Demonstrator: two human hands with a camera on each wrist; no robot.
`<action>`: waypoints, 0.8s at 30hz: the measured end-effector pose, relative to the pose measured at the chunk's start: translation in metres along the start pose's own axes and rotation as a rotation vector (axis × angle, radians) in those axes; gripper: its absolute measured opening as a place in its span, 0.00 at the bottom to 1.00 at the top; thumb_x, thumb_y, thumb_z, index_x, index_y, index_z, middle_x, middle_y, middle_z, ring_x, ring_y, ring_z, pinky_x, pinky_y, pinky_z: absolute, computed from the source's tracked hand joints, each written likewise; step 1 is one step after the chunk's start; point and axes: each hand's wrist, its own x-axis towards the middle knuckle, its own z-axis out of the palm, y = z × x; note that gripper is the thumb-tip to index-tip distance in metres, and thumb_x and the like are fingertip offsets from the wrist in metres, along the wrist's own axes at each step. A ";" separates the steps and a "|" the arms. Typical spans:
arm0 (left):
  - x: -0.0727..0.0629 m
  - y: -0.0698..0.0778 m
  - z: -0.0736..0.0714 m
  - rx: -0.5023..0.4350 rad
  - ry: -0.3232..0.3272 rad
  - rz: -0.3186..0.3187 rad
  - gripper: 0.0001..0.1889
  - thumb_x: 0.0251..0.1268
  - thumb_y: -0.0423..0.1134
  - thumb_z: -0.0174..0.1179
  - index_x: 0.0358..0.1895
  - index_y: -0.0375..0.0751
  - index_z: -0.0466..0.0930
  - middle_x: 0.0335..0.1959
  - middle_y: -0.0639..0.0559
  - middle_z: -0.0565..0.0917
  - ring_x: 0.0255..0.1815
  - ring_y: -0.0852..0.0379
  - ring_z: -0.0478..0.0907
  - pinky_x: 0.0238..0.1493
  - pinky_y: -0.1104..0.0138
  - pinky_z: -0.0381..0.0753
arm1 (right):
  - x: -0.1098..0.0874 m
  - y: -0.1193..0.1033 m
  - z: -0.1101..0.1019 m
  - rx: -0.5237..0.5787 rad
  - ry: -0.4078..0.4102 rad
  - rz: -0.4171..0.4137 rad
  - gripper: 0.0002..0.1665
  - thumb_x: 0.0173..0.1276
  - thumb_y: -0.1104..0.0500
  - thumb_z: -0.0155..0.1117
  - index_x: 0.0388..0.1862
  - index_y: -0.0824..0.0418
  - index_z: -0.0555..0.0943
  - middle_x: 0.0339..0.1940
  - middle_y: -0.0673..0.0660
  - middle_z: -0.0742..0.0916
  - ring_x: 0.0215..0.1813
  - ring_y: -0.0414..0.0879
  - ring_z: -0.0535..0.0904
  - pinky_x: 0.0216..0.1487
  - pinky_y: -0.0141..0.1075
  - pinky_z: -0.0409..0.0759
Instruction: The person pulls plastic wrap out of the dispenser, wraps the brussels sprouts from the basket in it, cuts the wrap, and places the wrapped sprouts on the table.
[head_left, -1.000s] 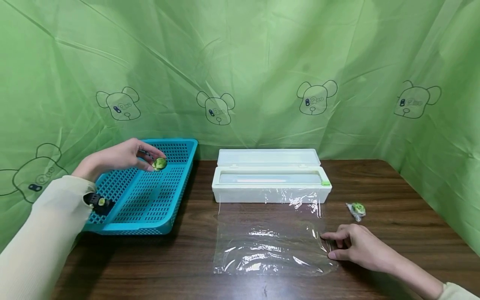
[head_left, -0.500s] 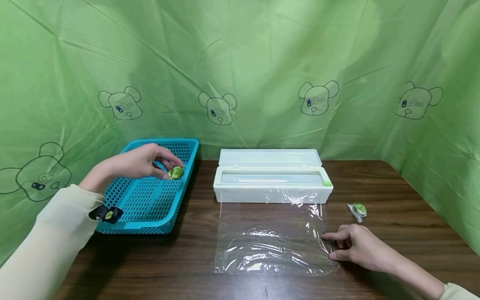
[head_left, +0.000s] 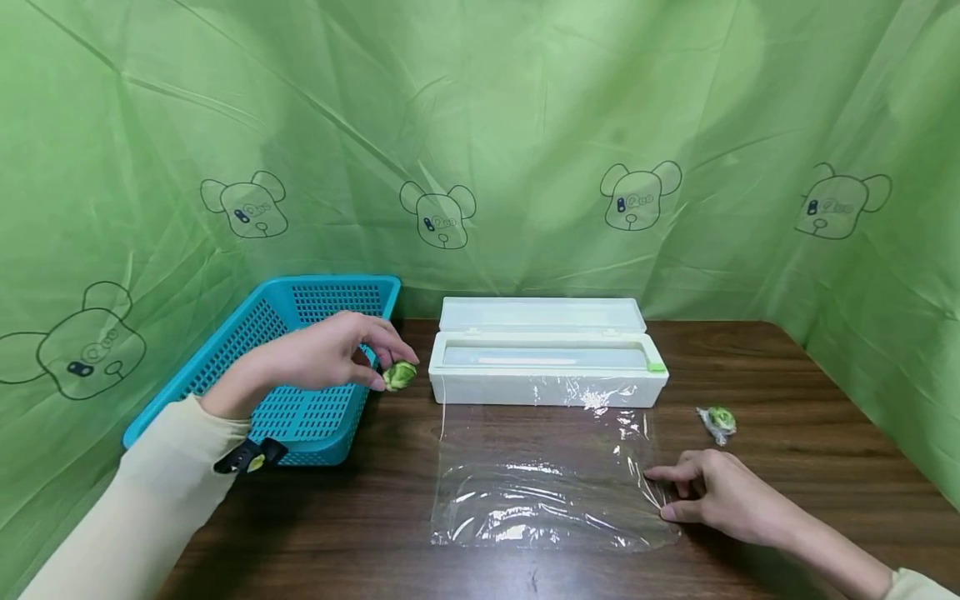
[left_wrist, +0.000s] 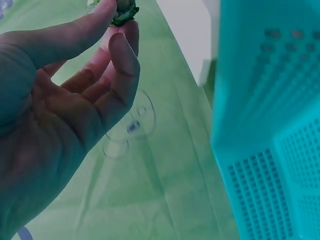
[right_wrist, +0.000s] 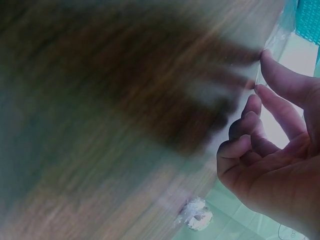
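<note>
My left hand (head_left: 322, 354) pinches a small green Brussels sprout (head_left: 400, 376) between thumb and fingertips, just off the basket's right side and above the table. In the left wrist view the sprout (left_wrist: 127, 12) is cut off by the top edge. A sheet of clear cling film (head_left: 540, 500) lies spread on the table, drawn out from the front of a white film dispenser (head_left: 547, 390). My right hand (head_left: 723, 496) touches the film's right edge, thumb and index fingertips set apart on it. Behind that hand lies a film-wrapped sprout (head_left: 718, 423).
A blue plastic basket (head_left: 345, 433) with perforated walls stands at the left. The dispenser's lid (head_left: 540, 314) is raised at the back. A green slider (head_left: 656, 367) sits at its right end. Green cloth (head_left: 525, 108) hangs behind and beside the wooden table (head_left: 360, 533).
My left hand has carried the sprout rightward and toward me, from over the basket to beyond its right rim. The right hand stays at the film's edge.
</note>
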 end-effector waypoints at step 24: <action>0.041 0.046 0.066 -0.052 -0.090 0.219 0.25 0.60 0.16 0.67 0.57 0.44 0.89 0.45 0.58 0.83 0.44 0.55 0.79 0.42 0.68 0.85 | 0.001 0.001 0.000 0.008 -0.003 0.006 0.28 0.58 0.51 0.84 0.56 0.62 0.90 0.27 0.36 0.75 0.28 0.31 0.67 0.27 0.31 0.69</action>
